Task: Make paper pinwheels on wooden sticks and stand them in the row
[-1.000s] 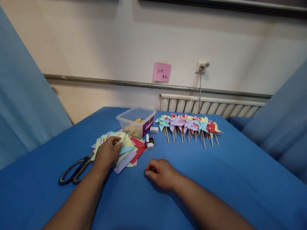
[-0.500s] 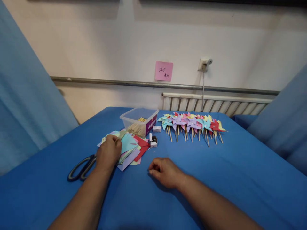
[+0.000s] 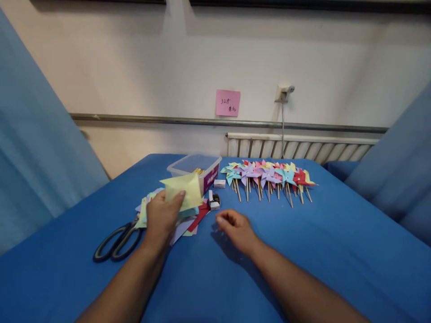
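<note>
Above the pile of coloured paper squares (image 3: 183,220), at the left part of the blue table (image 3: 336,251), a yellow paper square (image 3: 183,190) is being held up, tilted, with one corner pointing to the plastic box. The left hand (image 3: 161,217) is grasping it, the thumb pressing on its lower edge and the fingers lying behind the sheet. The pile is lying under this hand, with red, lilac and green sheets showing at its edges. The right hand (image 3: 237,229) is hovering just over the table, near the pile on its right side; it is holding nothing, and its fingers are loosely curled.

Black-handled scissors (image 3: 116,242) are lying on the table just left of the pile, their blades going under the papers. Behind the pile, a clear plastic box (image 3: 195,168) is standing with thin wooden sticks inside. Two small white boxes (image 3: 215,193) are lying between the plastic box and the right hand. Further right, a row of finished paper pinwheels (image 3: 267,177) on wooden sticks is lying flat. On the wall behind, a pink note (image 3: 228,102) is sticking.
</note>
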Available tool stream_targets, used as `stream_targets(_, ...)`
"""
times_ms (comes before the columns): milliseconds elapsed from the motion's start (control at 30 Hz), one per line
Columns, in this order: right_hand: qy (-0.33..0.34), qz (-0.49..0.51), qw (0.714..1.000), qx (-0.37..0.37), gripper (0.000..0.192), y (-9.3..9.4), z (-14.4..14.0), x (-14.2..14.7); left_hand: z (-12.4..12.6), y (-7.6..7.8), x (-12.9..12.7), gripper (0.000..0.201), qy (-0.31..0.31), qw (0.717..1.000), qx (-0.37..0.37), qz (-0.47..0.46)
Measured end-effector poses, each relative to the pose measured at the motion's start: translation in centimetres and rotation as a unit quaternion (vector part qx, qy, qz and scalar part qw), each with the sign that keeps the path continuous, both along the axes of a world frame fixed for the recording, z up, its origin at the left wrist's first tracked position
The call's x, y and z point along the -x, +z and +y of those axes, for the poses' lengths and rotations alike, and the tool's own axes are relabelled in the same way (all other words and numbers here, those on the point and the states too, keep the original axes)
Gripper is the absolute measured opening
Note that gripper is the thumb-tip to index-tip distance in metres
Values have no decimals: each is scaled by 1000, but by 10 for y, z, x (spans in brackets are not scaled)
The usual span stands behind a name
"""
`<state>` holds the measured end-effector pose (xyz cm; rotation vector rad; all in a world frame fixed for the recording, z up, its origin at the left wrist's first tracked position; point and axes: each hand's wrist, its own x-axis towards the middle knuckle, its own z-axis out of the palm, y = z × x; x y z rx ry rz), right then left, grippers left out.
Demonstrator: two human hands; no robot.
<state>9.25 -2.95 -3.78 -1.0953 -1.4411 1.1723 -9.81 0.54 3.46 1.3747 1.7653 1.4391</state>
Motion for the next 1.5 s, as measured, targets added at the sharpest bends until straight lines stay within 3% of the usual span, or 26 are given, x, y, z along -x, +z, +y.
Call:
stream_targets(67, -51, 80, 995, 17, 34, 5, 9, -9, -2, -1, -27, 46, -99, 985, 7, -143)
stream_targets(133, -73, 145, 986, 30, 41, 10, 16, -19, -2, -5, -51, 46, -163, 963, 39, -212)
stream_targets(233, -75, 225, 970, 49, 40, 12, 24, -27, 0, -17, -76, 46, -224, 944, 116, -215)
stream_targets(367, -114, 269, 952, 92, 40, 5, 29, -26, 6, -37, -81, 43, -280, 916, 165, -235)
stream_targets(500, -141, 269, 947, 108, 37, 1, 30, -25, 11, -48, -70, 44, -273, 916, 167, -241)
stream_targets(667, -133, 269, 947, 112, 37, -2, 28, -24, 12, -47, -62, 45, -237, 936, 152, -212)
stream_targets(800, -110, 275, 947, 122, 40, -6, 27, -22, 11, -46, -63, 41, -241, 935, 149, -215)
stream_targets(1000, -113, 290, 942, 126, 41, -8, 28, -21, 8, -48, -65, 38, -258, 913, 166, -268)
stream_targets(1233, -165, 374, 906, 108, 36, 1, 26, -21, -2, -42, -68, 30, -331, 845, 188, -376)
stream_targets(1367, -169, 361, 912, 96, 35, 1, 23, -18, -8, -44, -76, 36, -340, 849, 180, -363)
stream_targets(1500, -146, 311, 935, 91, 36, -3, 20, -12, -7, -47, -79, 44, -300, 859, 135, -393)
